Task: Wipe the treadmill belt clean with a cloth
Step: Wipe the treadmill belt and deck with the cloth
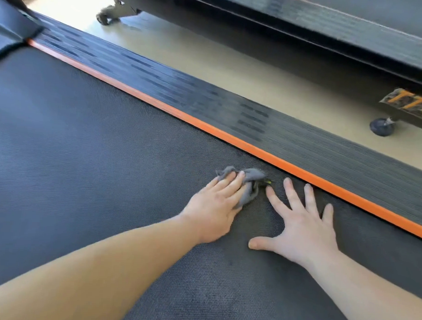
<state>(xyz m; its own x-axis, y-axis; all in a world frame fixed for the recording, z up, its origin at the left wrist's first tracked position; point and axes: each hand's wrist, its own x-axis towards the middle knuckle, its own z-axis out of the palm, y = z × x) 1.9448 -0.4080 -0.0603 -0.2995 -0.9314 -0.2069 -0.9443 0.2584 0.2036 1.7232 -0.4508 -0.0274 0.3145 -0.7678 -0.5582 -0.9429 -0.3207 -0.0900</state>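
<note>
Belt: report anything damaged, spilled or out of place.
Only a tiny yellow-green speck on the belt at the right edge of the cloth; debris or a tag, I cannot tell. No tears or spills.

There was just one camera, worn on the person's head. It looked forward and down, close over the treadmill belt (pixel 85 155). The left hand (pixel 213 207) and the right hand (pixel 303 230) lay near the lens, low in the view. The view was wide and tilted, so the orange strip (pixel 206 127) ran slantwise. The floor (pixel 208 59) showed farther off, at the top.
</note>
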